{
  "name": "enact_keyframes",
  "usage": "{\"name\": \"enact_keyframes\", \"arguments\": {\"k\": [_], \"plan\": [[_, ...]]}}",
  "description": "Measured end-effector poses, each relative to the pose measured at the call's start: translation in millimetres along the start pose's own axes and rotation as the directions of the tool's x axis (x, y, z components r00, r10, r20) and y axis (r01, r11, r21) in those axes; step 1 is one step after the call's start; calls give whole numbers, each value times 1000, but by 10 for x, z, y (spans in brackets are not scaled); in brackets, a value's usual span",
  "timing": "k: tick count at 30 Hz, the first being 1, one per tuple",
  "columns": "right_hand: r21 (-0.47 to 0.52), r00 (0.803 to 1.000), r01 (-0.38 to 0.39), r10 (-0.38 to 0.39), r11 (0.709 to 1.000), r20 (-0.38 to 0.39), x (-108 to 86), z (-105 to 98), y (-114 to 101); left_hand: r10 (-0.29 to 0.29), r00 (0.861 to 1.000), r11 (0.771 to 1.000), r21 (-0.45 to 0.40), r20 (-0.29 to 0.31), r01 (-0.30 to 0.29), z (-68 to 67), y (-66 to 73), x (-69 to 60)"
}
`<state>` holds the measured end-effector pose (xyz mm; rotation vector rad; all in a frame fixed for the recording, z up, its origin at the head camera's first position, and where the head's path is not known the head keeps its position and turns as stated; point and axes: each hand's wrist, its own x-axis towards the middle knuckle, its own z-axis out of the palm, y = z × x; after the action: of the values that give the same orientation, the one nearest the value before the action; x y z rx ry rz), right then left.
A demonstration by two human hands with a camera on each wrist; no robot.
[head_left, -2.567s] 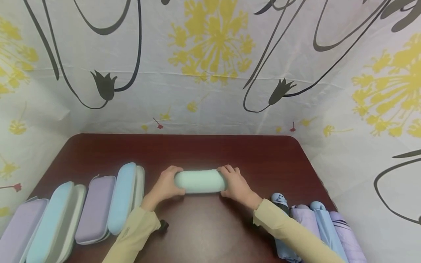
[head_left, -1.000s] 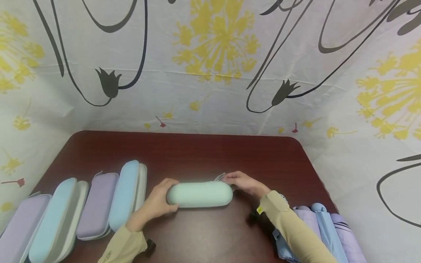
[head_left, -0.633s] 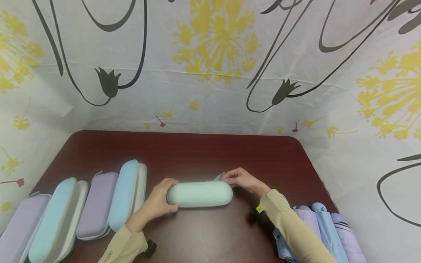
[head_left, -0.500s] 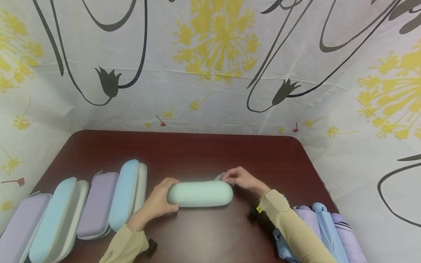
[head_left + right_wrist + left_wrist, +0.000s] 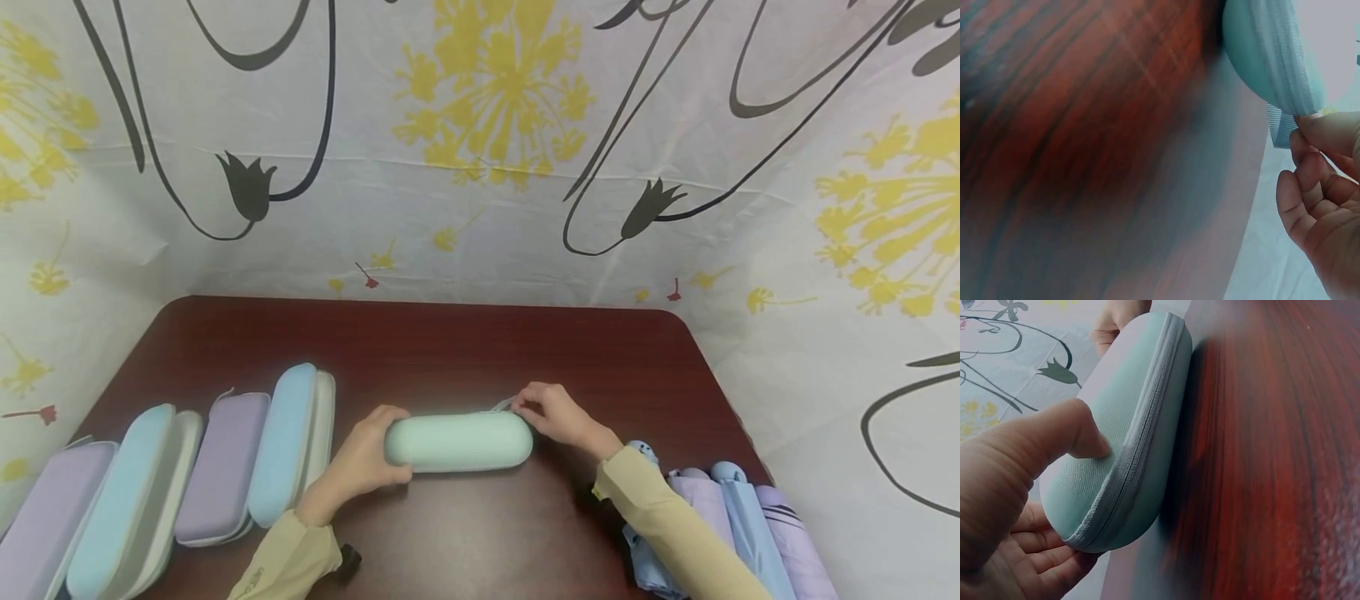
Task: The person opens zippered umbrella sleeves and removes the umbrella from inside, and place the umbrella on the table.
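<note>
A mint green zipped case [image 5: 459,442] lies crosswise on the table in the head view. My left hand [image 5: 366,460] grips its left end; in the left wrist view the thumb [image 5: 1079,434] presses one face and the fingers curl behind. The closed zipper [image 5: 1147,419] runs along the case's side. At the far right corner, my right hand [image 5: 558,418] pinches between thumb and forefinger at the zipper, apparently on its pull, which the fingertips mostly hide. A ribbed strap [image 5: 1280,128] hangs beside those fingertips in the right wrist view.
Purple cases [image 5: 223,471], blue cases [image 5: 281,446] and pale cases stand in a row at left. Several folded umbrellas [image 5: 757,521] in blue and lilac lie at right, partly under my right sleeve [image 5: 675,525]. A patterned cloth [image 5: 465,233] hangs behind the table.
Earlier both hands held the case by its ends, farther back. The case has come nearer; my right hand has moved to its far right corner. Lately that hand shifted slightly right.
</note>
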<state>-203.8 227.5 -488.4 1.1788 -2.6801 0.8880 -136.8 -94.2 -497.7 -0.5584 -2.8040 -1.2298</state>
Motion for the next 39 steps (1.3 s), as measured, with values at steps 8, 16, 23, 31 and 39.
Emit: {"name": "enact_keyframes", "arguments": {"k": [8, 16, 23, 31, 39], "plan": [[-75, 999, 38, -36, 996, 19, -45, -10, -56, 15, 1000, 1000, 27, -27, -15, 26, 6, -4], [-112, 999, 40, -38, 993, 19, -77, -10, -97, 22, 999, 999, 34, -37, -21, 35, -6, 5], [-112, 999, 44, -41, 993, 23, -190, -34, -63, 7, 999, 999, 38, -44, -5, 1, -34, -7], [-120, 1000, -28, 27, 992, -7, -263, -6, -64, -23, 996, 998, 52, -82, 27, -5, -85, -8], [-155, 994, -104, 100, 982, -35, -272, 25, -160, -38, 985, 996, 72, -167, 50, 79, -32, -68]]}}
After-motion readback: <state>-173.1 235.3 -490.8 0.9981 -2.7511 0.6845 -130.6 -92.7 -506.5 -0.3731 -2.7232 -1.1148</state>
